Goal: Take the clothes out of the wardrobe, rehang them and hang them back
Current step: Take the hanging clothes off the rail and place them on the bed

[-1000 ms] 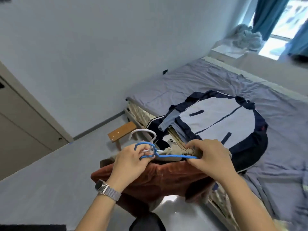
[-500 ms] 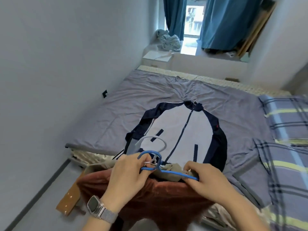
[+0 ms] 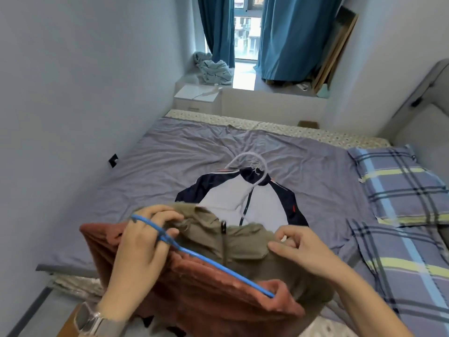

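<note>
Blue hanger (image 3: 204, 257) runs diagonally from my left hand (image 3: 143, 242), which grips its hook, toward lower right, across rust garment (image 3: 194, 295). My right hand (image 3: 300, 249) pinches olive jacket (image 3: 243, 242) at centre frame.

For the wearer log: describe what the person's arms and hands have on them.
Both forearms are bare, with no sleeves in view, and neither hand wears a glove. The left hand has a watch at the wrist: a metallic silver case on a grey woven band. The right hand and its wrist carry nothing; no rings are visible on either hand.
</note>
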`<state>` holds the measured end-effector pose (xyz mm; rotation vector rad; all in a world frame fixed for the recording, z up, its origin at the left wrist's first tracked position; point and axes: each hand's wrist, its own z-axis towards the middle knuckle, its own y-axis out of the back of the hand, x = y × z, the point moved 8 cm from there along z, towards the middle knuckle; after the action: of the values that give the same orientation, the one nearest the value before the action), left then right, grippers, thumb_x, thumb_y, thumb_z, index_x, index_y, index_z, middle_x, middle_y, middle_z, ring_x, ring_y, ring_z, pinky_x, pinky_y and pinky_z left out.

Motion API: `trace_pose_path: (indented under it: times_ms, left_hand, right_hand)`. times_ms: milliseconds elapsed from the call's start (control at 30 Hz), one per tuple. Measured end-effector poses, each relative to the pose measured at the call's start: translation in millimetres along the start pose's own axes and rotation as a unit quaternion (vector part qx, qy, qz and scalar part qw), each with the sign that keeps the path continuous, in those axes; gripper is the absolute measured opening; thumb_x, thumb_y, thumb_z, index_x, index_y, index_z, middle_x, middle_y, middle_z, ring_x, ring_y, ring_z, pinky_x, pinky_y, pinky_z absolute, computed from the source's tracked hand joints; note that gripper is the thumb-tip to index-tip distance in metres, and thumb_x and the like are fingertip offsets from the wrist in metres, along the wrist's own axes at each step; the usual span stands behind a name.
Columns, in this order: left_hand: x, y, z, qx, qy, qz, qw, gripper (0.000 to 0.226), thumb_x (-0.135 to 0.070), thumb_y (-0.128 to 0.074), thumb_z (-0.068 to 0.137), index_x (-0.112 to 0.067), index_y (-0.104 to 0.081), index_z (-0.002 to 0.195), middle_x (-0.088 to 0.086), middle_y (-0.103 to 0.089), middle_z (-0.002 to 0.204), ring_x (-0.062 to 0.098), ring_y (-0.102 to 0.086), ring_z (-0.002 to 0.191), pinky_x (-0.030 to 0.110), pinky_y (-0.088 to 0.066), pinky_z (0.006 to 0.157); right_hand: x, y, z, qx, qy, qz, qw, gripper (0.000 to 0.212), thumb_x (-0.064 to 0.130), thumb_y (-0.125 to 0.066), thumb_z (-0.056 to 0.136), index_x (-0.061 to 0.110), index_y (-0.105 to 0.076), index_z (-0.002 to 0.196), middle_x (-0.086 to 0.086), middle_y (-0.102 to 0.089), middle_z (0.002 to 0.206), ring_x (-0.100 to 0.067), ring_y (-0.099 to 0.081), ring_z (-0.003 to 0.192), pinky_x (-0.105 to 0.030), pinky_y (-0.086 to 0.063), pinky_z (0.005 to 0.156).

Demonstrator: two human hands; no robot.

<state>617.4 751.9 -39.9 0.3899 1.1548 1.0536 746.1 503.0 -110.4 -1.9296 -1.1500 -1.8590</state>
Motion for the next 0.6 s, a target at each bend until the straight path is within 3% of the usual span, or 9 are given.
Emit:
trace_pose_path:
  times_ms: [133, 233, 300, 333, 367, 400, 467, 533, 600]
  left_hand:
    - [9, -20, 44, -0.014, 0.055, 0.005, 0.998, 0.016, -0.036, -0.041, 0.086, -0.038, -0.057, 0.085, -0.026, -0.060, 0.087, 0.003, -0.059, 0.084, 0.043, -0.048, 0.077]
    - [14, -48, 78, -0.011, 0.095, 0.011, 0.995, 0.019, -0.018, -0.055, 0.083, -0.037, -0.059, 0.083, -0.029, -0.064, 0.081, -0.007, -0.062, 0.078, 0.039, -0.050, 0.078]
    - [14, -67, 102, -0.007, 0.109, 0.019, 0.994, 0.024, -0.010, -0.057, 0.080, -0.033, -0.060, 0.084, -0.027, -0.065, 0.078, -0.004, -0.064, 0.076, 0.040, -0.051, 0.076]
    - [11, -76, 114, -0.008, 0.107, 0.033, 0.994, 0.018, -0.014, -0.054, 0.079, -0.031, -0.060, 0.082, -0.024, -0.065, 0.077, 0.000, -0.065, 0.076, 0.041, -0.051, 0.074]
    - [10, -83, 126, -0.008, 0.105, 0.046, 0.993, 0.015, -0.020, -0.048, 0.079, -0.029, -0.060, 0.081, -0.020, -0.066, 0.078, 0.005, -0.065, 0.077, 0.042, -0.051, 0.073]
    - [9, -91, 136, -0.005, 0.105, 0.055, 0.993, 0.019, -0.027, -0.042, 0.078, -0.027, -0.061, 0.080, -0.017, -0.067, 0.079, 0.009, -0.065, 0.077, 0.044, -0.050, 0.072]
    - [13, -107, 153, 0.004, 0.106, 0.059, 0.993, 0.029, -0.035, -0.035, 0.075, -0.028, -0.063, 0.081, -0.014, -0.068, 0.081, 0.014, -0.066, 0.080, 0.045, -0.048, 0.074]
    - [22, -120, 166, 0.009, 0.111, 0.056, 0.992, 0.034, -0.039, -0.032, 0.075, -0.028, -0.064, 0.081, -0.013, -0.069, 0.082, 0.015, -0.066, 0.082, 0.044, -0.047, 0.077]
    - [33, -131, 179, 0.016, 0.115, 0.061, 0.991, 0.035, -0.037, -0.030, 0.076, -0.027, -0.063, 0.082, -0.012, -0.069, 0.081, 0.016, -0.065, 0.083, 0.041, -0.044, 0.078]
  right_hand:
    - [-6, 87, 86, -0.075, -0.007, 0.003, 0.997, 0.027, 0.027, -0.072, 0.081, 0.015, -0.056, 0.062, 0.010, -0.033, 0.040, -0.003, -0.024, 0.040, -0.022, -0.017, 0.045]
    - [-8, 141, 177, -0.124, 0.017, -0.094, 0.988, 0.030, 0.030, -0.070, 0.085, 0.019, -0.055, 0.062, 0.012, -0.047, 0.044, 0.000, -0.040, 0.044, -0.022, -0.029, 0.049]
    - [-23, 171, 230, -0.160, 0.029, -0.248, 0.955, 0.024, 0.041, -0.064, 0.087, 0.022, -0.060, 0.074, 0.013, -0.059, 0.063, -0.008, -0.058, 0.068, -0.030, -0.041, 0.066]
    - [-38, 181, 251, -0.168, 0.001, -0.359, 0.918, 0.023, 0.047, -0.059, 0.089, 0.024, -0.063, 0.086, 0.008, -0.065, 0.081, -0.016, -0.061, 0.088, -0.036, -0.042, 0.080]
    - [-54, 186, 267, -0.165, -0.047, -0.454, 0.874, 0.029, 0.052, -0.054, 0.090, 0.027, -0.063, 0.102, 0.001, -0.066, 0.102, -0.024, -0.057, 0.106, -0.041, -0.038, 0.092]
    - [-70, 185, 280, -0.152, -0.095, -0.483, 0.857, 0.038, 0.055, -0.050, 0.090, 0.029, -0.059, 0.116, -0.003, -0.061, 0.119, -0.028, -0.051, 0.119, -0.044, -0.034, 0.098]
    - [-83, 152, 293, -0.076, -0.108, -0.379, 0.916, 0.044, 0.054, -0.050, 0.092, 0.025, -0.057, 0.124, -0.005, -0.059, 0.125, -0.029, -0.051, 0.121, -0.038, -0.038, 0.098]
    - [-65, 101, 277, 0.050, -0.065, -0.153, 0.985, 0.032, 0.045, -0.047, 0.097, 0.023, -0.063, 0.114, -0.001, -0.067, 0.113, -0.023, -0.062, 0.106, -0.024, -0.045, 0.085]
    - [-45, 67, 233, 0.164, -0.074, -0.016, 0.984, 0.033, 0.048, -0.045, 0.097, 0.025, -0.064, 0.113, 0.005, -0.070, 0.105, -0.012, -0.065, 0.093, -0.020, -0.047, 0.079]
